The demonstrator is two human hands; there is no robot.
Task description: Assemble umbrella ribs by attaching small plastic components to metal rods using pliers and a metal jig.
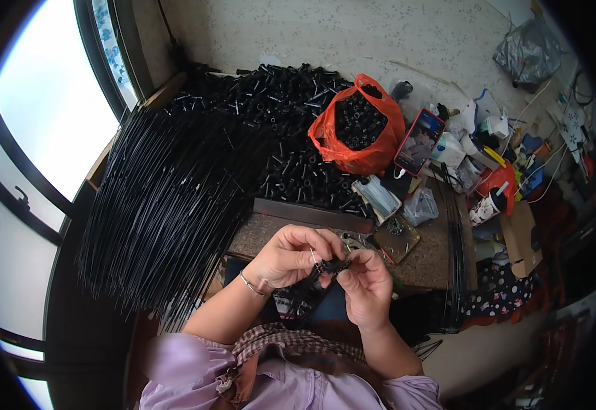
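Observation:
Close together over the table's near edge, my two hands hold a small black part (330, 267) between their fingertips. My left hand (291, 258) pinches it from the left, and a thin pale strand or pin shows by its fingers. From the right, my right hand (368, 287) grips it with thumb and forefinger. The fingers hide much of the part, so its exact kind cannot be made out. Just beyond my hands, a long dark bar (311, 214) lies before a heap of short black tubular pieces (291, 96). A thick bundle of long thin black rods (154, 205) spreads to the left.
An orange-red plastic bag (373, 160) of small black pieces stands on the brown table (250, 236). Beside it are a phone (419, 142) with a cable and a clear packet (421, 207). Farther right are a patterned cup (488, 207), a cardboard box (519, 239) and mixed clutter.

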